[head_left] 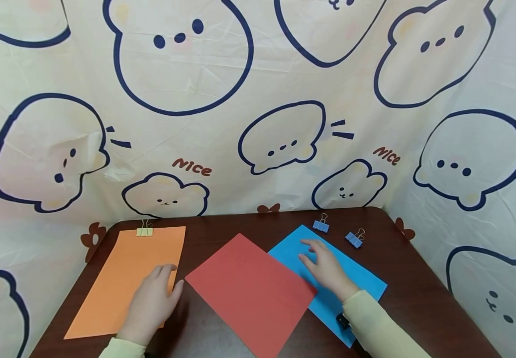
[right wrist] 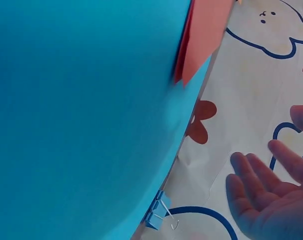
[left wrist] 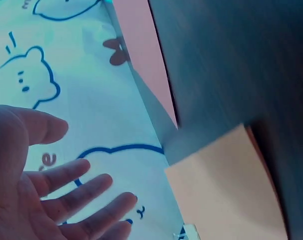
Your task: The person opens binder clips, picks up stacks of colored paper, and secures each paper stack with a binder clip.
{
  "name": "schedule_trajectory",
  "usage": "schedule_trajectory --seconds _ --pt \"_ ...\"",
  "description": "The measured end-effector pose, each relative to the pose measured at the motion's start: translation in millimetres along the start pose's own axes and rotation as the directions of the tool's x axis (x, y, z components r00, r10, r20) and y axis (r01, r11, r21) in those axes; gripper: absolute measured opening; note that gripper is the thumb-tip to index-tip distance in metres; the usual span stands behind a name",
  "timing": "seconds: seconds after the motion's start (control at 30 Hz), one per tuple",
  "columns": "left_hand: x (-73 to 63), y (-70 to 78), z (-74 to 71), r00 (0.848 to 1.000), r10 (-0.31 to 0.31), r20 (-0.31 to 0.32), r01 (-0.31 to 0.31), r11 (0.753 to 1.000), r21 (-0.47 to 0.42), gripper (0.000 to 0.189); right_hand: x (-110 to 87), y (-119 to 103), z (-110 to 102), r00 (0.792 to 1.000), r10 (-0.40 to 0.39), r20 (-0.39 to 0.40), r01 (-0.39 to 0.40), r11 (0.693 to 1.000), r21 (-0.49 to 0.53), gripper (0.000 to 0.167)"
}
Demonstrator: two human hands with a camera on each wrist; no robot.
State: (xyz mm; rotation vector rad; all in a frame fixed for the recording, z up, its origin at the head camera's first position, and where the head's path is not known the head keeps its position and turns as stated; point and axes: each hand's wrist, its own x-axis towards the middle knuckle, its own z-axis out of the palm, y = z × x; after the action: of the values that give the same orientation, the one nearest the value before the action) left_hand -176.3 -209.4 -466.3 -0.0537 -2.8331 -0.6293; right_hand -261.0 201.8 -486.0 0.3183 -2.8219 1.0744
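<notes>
My left hand (head_left: 152, 301) hovers over the right edge of the orange paper (head_left: 128, 278), its fingers loosely bent and holding nothing. A yellow binder clip (head_left: 144, 231) sits at that paper's far edge. My right hand (head_left: 327, 268) is above the blue paper (head_left: 295, 248); in the right wrist view its relaxed fingers (right wrist: 246, 185) hold nothing. Between the hands lies the red paper (head_left: 253, 293), turned cornerwise, its right corner overlapping the blue paper. The left wrist view shows the left hand's spread fingers (left wrist: 76, 200) apart from the orange paper (left wrist: 226, 190).
Two blue binder clips, one nearer the middle (head_left: 321, 225) and one further right (head_left: 354, 239), lie near the dark wooden table's (head_left: 226, 223) far right side. A patterned cloth (head_left: 222, 134) with bear drawings hangs behind and beside the table.
</notes>
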Motion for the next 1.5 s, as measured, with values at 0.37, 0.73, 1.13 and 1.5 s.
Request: schedule_trajectory --seconds 0.37,0.73,1.13,1.5 --pt "-3.4 31.0 21.4 0.977 0.206 -0.056 -0.205 0.978 0.025 0.042 -0.4 1.6 -3.3 0.992 -0.112 -0.063 0.107 0.992 -0.069 0.048" --pt "-13.9 45.1 48.6 0.955 0.238 0.178 -0.247 0.968 0.032 0.062 -4.6 6.2 -6.9 0.975 -0.194 -0.107 0.180 0.975 -0.128 0.045" --pt "-16.6 45.1 58.2 0.902 0.218 0.373 -0.243 0.970 0.020 0.076 -9.6 8.0 -11.4 0.966 -0.226 -0.124 0.209 0.968 -0.138 0.045" --pt "-14.3 51.1 54.9 0.888 0.195 0.416 -0.241 0.969 0.060 0.076 -2.4 0.0 -19.9 0.955 -0.275 -0.113 0.255 0.952 -0.167 0.045"
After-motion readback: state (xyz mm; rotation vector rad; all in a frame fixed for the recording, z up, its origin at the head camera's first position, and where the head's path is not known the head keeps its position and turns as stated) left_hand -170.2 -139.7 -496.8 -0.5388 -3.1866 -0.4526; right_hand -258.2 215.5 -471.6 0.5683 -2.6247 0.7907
